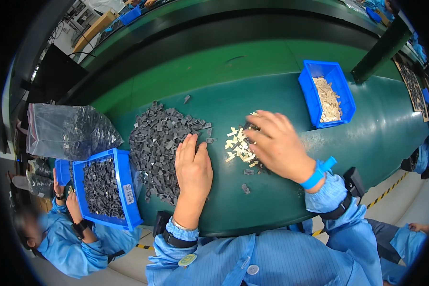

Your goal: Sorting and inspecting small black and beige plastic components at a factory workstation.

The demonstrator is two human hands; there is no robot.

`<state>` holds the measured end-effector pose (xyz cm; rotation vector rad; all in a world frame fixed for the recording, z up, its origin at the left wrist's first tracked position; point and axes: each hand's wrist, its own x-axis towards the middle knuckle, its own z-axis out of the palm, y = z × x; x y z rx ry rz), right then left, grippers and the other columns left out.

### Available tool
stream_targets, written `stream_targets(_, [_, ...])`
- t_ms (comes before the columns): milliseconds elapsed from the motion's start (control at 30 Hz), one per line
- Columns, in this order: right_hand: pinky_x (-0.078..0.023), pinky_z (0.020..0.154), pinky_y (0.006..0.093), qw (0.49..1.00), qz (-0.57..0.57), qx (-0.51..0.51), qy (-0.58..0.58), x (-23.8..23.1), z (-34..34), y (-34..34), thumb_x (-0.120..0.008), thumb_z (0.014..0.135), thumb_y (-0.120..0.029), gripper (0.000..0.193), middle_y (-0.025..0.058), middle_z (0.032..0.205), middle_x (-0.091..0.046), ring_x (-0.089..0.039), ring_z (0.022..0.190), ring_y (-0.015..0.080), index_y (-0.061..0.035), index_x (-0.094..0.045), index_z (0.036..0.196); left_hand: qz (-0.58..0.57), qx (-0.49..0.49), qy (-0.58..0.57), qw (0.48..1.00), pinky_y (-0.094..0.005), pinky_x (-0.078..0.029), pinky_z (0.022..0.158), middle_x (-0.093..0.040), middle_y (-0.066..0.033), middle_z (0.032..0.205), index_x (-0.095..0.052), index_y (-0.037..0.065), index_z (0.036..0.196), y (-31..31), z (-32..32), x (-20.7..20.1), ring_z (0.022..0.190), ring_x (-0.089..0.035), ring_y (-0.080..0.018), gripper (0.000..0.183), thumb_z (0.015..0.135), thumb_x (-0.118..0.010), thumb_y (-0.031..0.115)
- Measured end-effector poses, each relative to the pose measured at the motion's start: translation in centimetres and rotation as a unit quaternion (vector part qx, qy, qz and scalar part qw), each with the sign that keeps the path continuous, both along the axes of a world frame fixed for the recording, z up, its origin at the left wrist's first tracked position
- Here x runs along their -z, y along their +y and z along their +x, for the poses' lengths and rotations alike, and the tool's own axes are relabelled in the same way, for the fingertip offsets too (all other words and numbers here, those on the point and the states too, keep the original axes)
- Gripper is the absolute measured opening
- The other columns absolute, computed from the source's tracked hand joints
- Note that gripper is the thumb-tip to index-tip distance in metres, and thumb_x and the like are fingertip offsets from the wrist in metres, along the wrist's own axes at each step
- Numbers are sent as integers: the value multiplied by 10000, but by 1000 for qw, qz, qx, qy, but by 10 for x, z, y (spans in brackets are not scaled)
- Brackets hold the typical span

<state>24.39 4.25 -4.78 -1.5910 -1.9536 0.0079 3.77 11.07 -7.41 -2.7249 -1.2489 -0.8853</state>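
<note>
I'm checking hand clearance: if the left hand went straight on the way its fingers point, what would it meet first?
Probably the right-hand part of the pile of dark grey pieces, just ahead of the left hand; depth is unclear, so its fingertips may already touch it.

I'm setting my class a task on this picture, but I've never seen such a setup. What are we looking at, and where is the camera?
There is no machine here: these are a person's bare hands. The one wide picture comes from a camera worn on the head, looking down; its lens bends straight edges.

On the green table, the left hand is at the right edge of a dark pile. The right hand, blurred, is over some pale pieces. Whether either hand grips anything is hidden.

At far right, a blue bin holds more pale pieces; at left are a blue tray of dark pieces and a clear bag. A co-worker sits beyond the tray.
</note>
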Motion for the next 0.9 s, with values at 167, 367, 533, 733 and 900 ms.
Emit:
stream_targets(167, [-342, 973, 487, 992, -30, -110, -53, 13, -28, 24, -640, 740, -176, 274, 106, 1186, -518, -444, 1155, 291, -90, -619, 999, 31, 21, -6, 999, -473, -390, 917, -558, -169, 1124, -634, 22, 964, -1, 4, -8, 1073, -528, -338, 238, 732, -583, 22])
stream_targets(367, [-348, 958, 478, 988, -1, -131, -79, 21, -5, 14, -569, 726, -146, 264, 91, 1106, -566, -495, 1095, 261, -70, -645, 967, 30, 188, -43, 981, -436, -426, 881, -575, -156, 1064, -610, 0, 929, -31, 0, -23, 1022, -558, -310, 279, 651, -606, -14])
stream_targets(533, [-354, 961, 465, 987, -6, -146, -73, 12, 2, 8, -605, 709, -146, 254, 76, 1101, -570, -502, 1096, 249, -78, -653, 949, -96, 364, 106, 921, -433, -355, 984, -508, -155, 1242, -559, -16, 1104, -74, 5, -23, 1189, -462, -282, 355, 767, -509, 84])
stream_targets(733, [-363, 950, 470, 979, -17, -184, -91, 14, 1, 0, -633, 707, -130, 250, 74, 1117, -566, -502, 1109, 249, -67, -652, 947, -115, 313, 139, 933, -437, -340, 993, -473, -164, 1282, -544, -19, 1133, -79, 0, -15, 1206, -441, -287, 382, 770, -525, 100])
stream_targets(900, [-348, 955, 477, 984, -20, -159, -74, 4, 14, -6, -645, 701, -133, 300, 80, 1166, -543, -465, 1154, 285, -86, -637, 998, -93, 258, 104, 956, -430, -365, 969, -474, -165, 1278, -549, -13, 1131, -82, -10, -8, 1191, -452, -294, 378, 769, -527, 94])
